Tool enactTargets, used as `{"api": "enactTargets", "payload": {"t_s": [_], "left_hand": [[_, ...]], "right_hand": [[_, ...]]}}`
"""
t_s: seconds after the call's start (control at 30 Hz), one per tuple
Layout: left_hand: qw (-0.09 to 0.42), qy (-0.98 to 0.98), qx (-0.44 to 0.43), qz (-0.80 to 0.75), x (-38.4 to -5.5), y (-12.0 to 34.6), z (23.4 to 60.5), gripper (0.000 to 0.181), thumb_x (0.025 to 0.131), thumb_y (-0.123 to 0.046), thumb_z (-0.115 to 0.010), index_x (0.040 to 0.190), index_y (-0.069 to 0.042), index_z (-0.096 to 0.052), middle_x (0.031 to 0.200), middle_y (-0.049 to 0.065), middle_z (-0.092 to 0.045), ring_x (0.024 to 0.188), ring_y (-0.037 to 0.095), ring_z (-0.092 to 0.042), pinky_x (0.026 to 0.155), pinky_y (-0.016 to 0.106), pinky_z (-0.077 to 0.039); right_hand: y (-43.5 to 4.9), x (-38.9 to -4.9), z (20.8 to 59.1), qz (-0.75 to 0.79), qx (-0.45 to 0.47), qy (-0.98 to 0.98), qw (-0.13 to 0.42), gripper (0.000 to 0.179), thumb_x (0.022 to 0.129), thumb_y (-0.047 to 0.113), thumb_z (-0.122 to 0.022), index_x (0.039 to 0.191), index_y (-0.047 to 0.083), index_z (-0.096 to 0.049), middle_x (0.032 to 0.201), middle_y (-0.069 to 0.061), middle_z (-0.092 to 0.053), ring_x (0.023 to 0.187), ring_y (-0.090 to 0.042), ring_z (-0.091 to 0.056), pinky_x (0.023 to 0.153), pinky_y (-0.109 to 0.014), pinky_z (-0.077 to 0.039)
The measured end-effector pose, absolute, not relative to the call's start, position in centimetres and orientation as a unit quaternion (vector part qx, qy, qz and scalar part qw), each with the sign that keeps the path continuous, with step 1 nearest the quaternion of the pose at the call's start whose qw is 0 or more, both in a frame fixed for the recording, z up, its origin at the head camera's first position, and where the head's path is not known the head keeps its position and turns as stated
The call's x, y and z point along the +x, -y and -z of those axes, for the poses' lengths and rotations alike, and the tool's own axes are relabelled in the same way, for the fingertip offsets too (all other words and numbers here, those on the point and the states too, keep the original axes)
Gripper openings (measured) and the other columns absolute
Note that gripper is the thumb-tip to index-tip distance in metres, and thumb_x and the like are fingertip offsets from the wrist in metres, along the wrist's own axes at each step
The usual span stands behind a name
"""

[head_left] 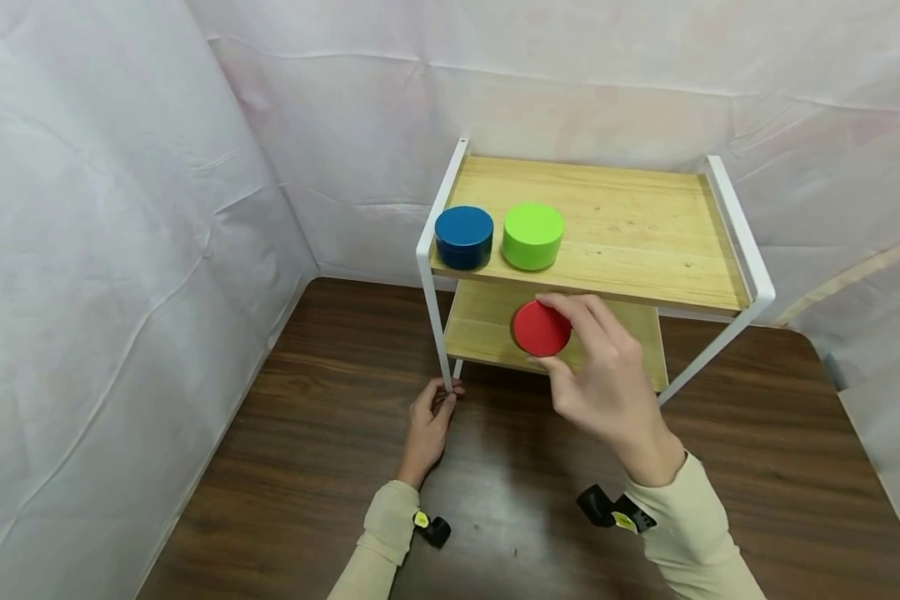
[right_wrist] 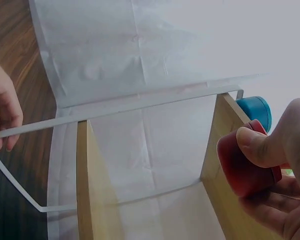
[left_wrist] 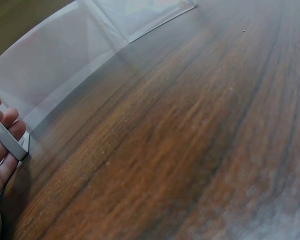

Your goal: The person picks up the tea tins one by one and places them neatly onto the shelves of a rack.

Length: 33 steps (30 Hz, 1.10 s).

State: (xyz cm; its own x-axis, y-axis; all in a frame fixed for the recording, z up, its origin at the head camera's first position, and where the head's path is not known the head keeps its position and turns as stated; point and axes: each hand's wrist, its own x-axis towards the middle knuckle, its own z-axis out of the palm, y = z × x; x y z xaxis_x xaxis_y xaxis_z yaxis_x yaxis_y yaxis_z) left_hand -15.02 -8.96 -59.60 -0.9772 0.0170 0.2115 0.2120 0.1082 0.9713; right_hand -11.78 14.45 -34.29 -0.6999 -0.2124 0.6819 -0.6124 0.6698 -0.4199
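Observation:
A red round tin (head_left: pixel 542 328) is pinched between the thumb and fingers of my right hand (head_left: pixel 607 375), in front of the lower shelf board. In the right wrist view the red tin (right_wrist: pixel 245 162) shows its side and lid edge. Low down, my left hand (head_left: pixel 429 425) grips the front left leg (head_left: pixel 437 325) of a two-tier shelf rack. The left wrist view has the fingers around that white leg (left_wrist: pixel 10 142), near the table. On the upper board (head_left: pixel 630 242) stand a blue round tin (head_left: pixel 464 237) and, to its right, a lime green round tin (head_left: pixel 532 237).
The rack stands on a dark wood-grain table (head_left: pixel 330 400). Its lower board (head_left: pixel 487 325) lies beneath the upper one. White side bars, such as the right one (head_left: pixel 738 229), rise above the upper board. White sheeting (head_left: pixel 345 150) hangs behind and at the sides.

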Motion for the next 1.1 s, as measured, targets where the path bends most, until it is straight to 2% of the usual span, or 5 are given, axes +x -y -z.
{"api": "enactTargets", "payload": {"t_s": [0.27,0.47,0.63,0.87,1.1], "left_hand": [[0.077,0.733,-0.068,0.672,-15.0,8.7,59.5,0.019,0.106,-0.005,-0.061,0.122,0.000,-0.069,0.117,0.020,-0.075,0.115,0.036,-0.071,0.099,0.025,-0.055],[0.079,0.739,-0.076,0.664,-15.0,8.7,59.8,0.019,0.107,-0.007,-0.061,0.123,-0.001,-0.069,0.117,0.019,-0.075,0.116,0.036,-0.071,0.100,0.027,-0.055],[0.082,0.749,-0.087,0.652,-15.0,8.9,59.9,0.020,0.108,-0.011,-0.060,0.125,-0.005,-0.069,0.117,0.014,-0.075,0.117,0.030,-0.071,0.103,0.028,-0.055],[0.075,0.754,-0.089,0.646,-15.0,9.0,59.7,0.021,0.109,-0.012,-0.059,0.126,-0.005,-0.068,0.118,0.012,-0.075,0.118,0.028,-0.071,0.103,0.029,-0.055],[0.071,0.755,-0.081,0.647,-14.9,9.0,59.7,0.021,0.109,-0.012,-0.058,0.127,-0.005,-0.068,0.119,0.011,-0.075,0.119,0.027,-0.070,0.103,0.029,-0.055]], "right_hand": [[-14.9,-11.4,33.7,-0.324,0.230,0.862,0.314,0.065,0.074,-0.011,-0.081,0.135,0.005,-0.067,0.122,-0.011,-0.070,0.106,-0.021,-0.069,0.091,-0.029,-0.058],[-14.9,-11.3,33.6,-0.319,0.233,0.862,0.317,0.065,0.073,-0.010,-0.082,0.135,0.004,-0.067,0.121,-0.012,-0.070,0.105,-0.021,-0.070,0.088,-0.039,-0.060],[-15.0,-11.1,33.4,-0.314,0.236,0.860,0.326,0.067,0.072,-0.010,-0.083,0.135,0.005,-0.067,0.120,-0.012,-0.070,0.103,-0.022,-0.071,0.086,-0.037,-0.059],[-15.3,-10.3,32.4,-0.318,0.242,0.859,0.321,0.062,0.076,-0.008,-0.080,0.136,0.003,-0.066,0.122,-0.016,-0.069,0.107,-0.025,-0.070,0.101,-0.010,-0.046],[-15.3,-9.9,31.6,-0.324,0.237,0.857,0.322,0.061,0.076,-0.008,-0.081,0.135,0.001,-0.067,0.123,-0.018,-0.069,0.109,-0.027,-0.069,0.104,-0.006,-0.040]]}}
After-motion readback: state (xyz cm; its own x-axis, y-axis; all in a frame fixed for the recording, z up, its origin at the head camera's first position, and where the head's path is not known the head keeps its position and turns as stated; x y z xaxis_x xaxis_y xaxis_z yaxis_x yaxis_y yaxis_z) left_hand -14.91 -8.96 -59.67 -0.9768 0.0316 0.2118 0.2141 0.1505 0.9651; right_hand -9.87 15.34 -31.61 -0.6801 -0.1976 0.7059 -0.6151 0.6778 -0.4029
